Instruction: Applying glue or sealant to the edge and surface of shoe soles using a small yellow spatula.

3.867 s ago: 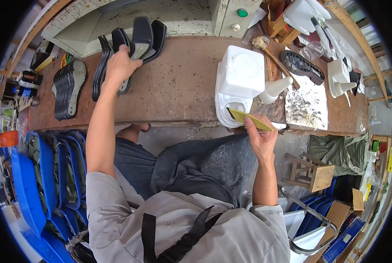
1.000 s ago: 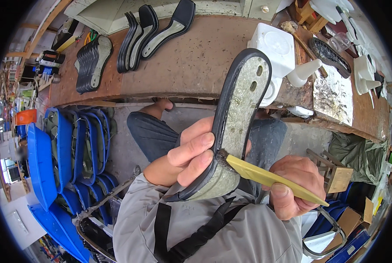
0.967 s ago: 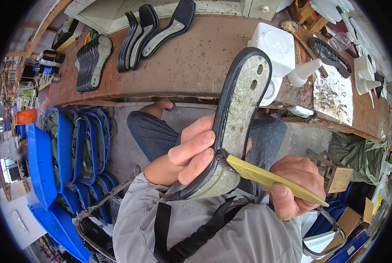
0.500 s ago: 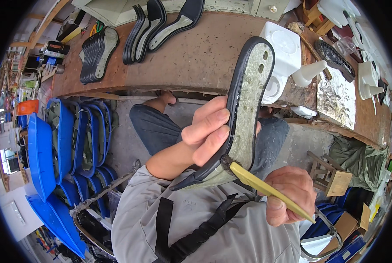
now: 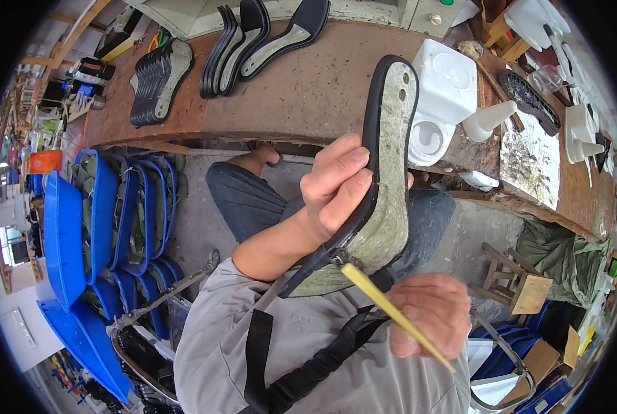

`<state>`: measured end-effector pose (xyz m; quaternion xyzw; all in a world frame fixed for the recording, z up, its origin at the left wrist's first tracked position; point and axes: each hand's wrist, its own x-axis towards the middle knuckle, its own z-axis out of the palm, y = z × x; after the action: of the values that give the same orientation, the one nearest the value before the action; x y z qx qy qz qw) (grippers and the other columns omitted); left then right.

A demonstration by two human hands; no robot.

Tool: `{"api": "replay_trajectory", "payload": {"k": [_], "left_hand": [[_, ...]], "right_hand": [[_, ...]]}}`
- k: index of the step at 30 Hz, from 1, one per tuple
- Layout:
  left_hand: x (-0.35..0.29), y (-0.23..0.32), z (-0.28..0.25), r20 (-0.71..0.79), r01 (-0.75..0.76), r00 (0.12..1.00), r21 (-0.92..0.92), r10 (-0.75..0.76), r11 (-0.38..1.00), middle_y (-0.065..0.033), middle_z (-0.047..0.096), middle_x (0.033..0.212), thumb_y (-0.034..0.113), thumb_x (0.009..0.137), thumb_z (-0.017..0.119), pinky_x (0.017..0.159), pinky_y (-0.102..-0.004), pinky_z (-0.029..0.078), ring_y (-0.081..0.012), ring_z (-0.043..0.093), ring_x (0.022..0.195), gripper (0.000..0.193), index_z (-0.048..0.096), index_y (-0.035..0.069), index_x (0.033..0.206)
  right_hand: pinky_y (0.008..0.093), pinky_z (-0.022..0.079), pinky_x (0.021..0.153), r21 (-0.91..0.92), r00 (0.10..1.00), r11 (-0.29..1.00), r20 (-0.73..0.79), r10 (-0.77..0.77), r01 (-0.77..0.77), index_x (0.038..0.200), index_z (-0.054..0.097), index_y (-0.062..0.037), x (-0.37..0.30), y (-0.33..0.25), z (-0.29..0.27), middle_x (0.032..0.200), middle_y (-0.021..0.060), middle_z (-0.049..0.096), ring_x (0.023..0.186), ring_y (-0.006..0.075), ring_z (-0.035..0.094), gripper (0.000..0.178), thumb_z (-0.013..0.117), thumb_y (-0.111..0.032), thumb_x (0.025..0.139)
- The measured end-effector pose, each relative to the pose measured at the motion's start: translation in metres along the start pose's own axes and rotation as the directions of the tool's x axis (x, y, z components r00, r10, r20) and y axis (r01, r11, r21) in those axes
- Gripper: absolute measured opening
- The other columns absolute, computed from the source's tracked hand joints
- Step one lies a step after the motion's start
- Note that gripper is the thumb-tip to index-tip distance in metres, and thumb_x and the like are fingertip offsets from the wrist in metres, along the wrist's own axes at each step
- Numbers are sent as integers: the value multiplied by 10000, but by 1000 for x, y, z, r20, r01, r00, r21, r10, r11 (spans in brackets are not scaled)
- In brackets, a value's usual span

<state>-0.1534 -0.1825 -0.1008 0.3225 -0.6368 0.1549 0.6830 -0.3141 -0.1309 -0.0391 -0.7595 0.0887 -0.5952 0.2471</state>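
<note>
My left hand (image 5: 337, 185) grips a curved shoe sole (image 5: 390, 165) by its black edge, holding it up in front of my chest. Its grey-green inner face is turned toward me, with two small holes at the upper end. In my right hand (image 5: 432, 314) is a brush (image 5: 390, 309) with a flat yellow handle. The dark bristles touch the sole's edge near its lower, bent end. My left thumb is hidden behind the sole.
Across the workbench (image 5: 308, 83) stand a row of soles (image 5: 162, 83) and several larger ones (image 5: 246, 52). A white container (image 5: 443, 79) and a white nozzle-shaped piece (image 5: 489, 121) sit to the right. Blue bins (image 5: 63, 238) are at the left, a wooden stool (image 5: 529, 293) at the right.
The brush has moved left along the sole's lower edge, my right hand shifting left with it. The sole has turned slightly, and my left hand sits a little higher and further right.
</note>
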Motion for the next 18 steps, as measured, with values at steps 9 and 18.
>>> {"api": "replay_trajectory", "payload": {"k": [9, 18], "left_hand": [[-8, -7, -7, 58, -13, 998, 93, 7, 996, -228, 511, 1051, -78, 668, 770, 649, -306, 599, -316, 665, 755, 611, 408, -87, 1160], [-10, -11, -8, 16, -74, 997, 156, 72, 985, -232, 532, 1018, -64, 687, 750, 683, -317, 596, -333, 663, 781, 580, 406, -86, 1153]], "right_hand": [[288, 560, 499, -47, 992, 991, 32, -122, 124, 786, 621, 59, 2, 1, 12, 713, 152, 655, 546, 185, 651, 152, 720, -46, 739], [301, 549, 439, -59, 989, 998, -149, -2, -7, 807, 641, 87, 12, 3, 7, 681, 143, 651, 518, 194, 637, 144, 698, -15, 723]]}}
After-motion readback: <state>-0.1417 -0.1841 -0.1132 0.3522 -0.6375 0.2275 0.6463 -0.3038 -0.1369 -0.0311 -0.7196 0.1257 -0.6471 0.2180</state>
